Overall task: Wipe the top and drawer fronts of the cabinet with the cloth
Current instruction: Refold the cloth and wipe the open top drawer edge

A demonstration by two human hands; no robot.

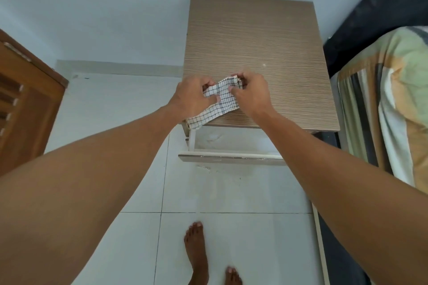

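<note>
- Far to the left of the cabinet, a brown wooden door [25, 99] with slats stands against the pale wall.
- The cabinet [259, 37] is backed against that wall, its wood-grain top bare apart from a small pale speck right of its middle.
- The left hand [192, 96] is over the cabinet's front left corner, fingers curled in and pinching the left side of the cloth [220, 104].
- The cloth, white with a dark check, is bunched between both hands; its lower end trails over the cabinet's front left edge.
- The right hand [251, 92] sits just right of the left one, over the front of the cabinet top, fingertips pressed together and gripping the cloth's upper right corner.
- Below the cabinet's top, the upper drawer [231, 157] is pulled out, with a pale inside.
- On the white floor tiles in front of the cabinet, two bare feet [196, 252] show.
- Just right of the cabinet is a bed with striped bedding [389, 104].
</note>
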